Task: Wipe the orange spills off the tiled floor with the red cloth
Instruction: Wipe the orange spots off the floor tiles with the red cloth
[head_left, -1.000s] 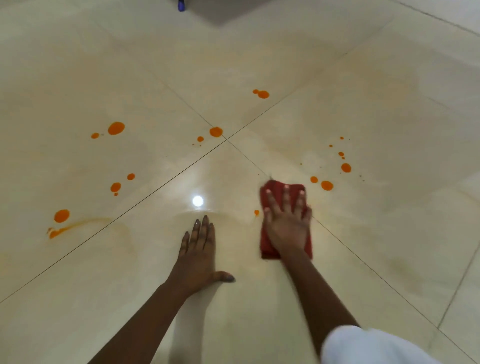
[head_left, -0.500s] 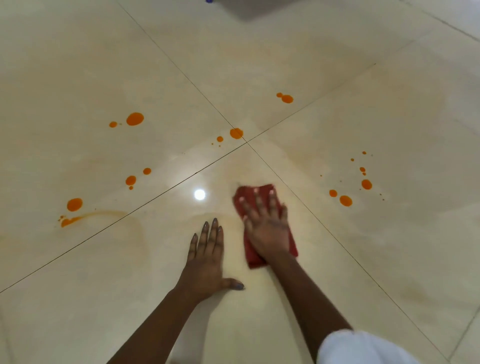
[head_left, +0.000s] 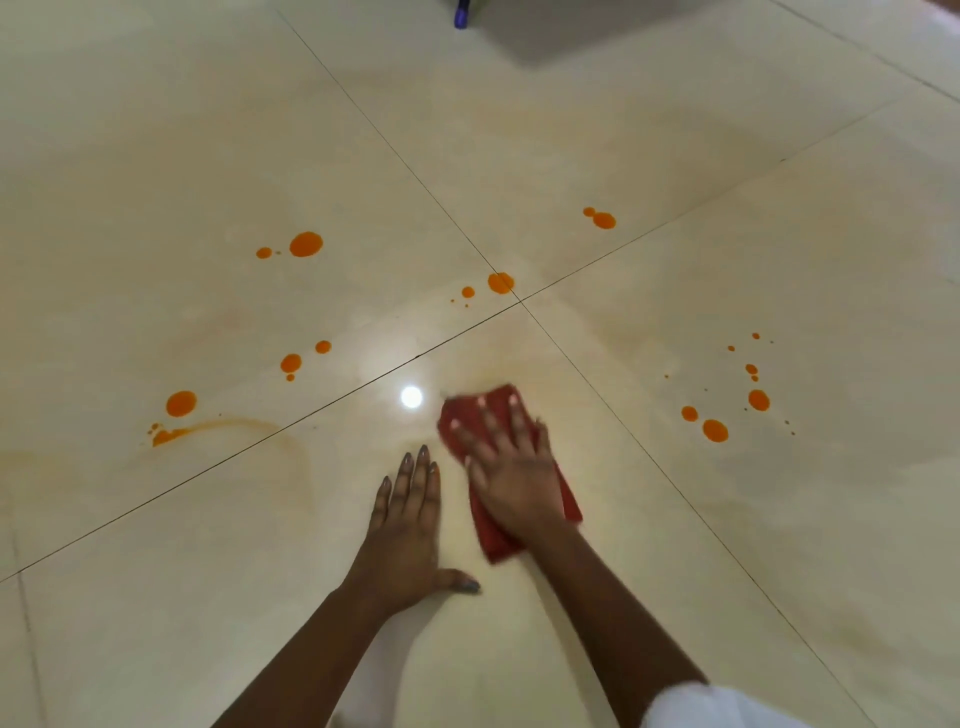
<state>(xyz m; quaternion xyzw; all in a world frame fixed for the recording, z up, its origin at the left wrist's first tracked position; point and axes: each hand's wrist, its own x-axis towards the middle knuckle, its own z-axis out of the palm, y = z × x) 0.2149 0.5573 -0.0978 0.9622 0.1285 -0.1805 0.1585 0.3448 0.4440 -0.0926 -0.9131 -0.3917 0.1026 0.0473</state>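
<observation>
The red cloth (head_left: 493, 538) lies flat on the cream tiled floor (head_left: 675, 545) with my right hand (head_left: 511, 470) pressed palm-down on it, fingers spread. My left hand (head_left: 405, 525) rests flat on the bare tile just left of the cloth, holding nothing. Orange drops lie around: a cluster at the right (head_left: 715, 430), a pair at the far middle (head_left: 603, 220), drops by the tile junction (head_left: 501, 282), a big drop at the upper left (head_left: 306, 244), two smaller ones (head_left: 291, 362), and a drop with a smeared streak at the left (head_left: 181, 403).
Dark grout lines cross at a junction (head_left: 521, 301) beyond the cloth. A ceiling light glares off the tile (head_left: 411, 397). A blue object (head_left: 461, 15) and a grey shadow sit at the top edge. A white sleeve (head_left: 727, 709) shows at the bottom right.
My right hand has slid the red cloth leftward, away from the right cluster and towards my left hand. The small orange spot beside the cloth a second ago is gone.
</observation>
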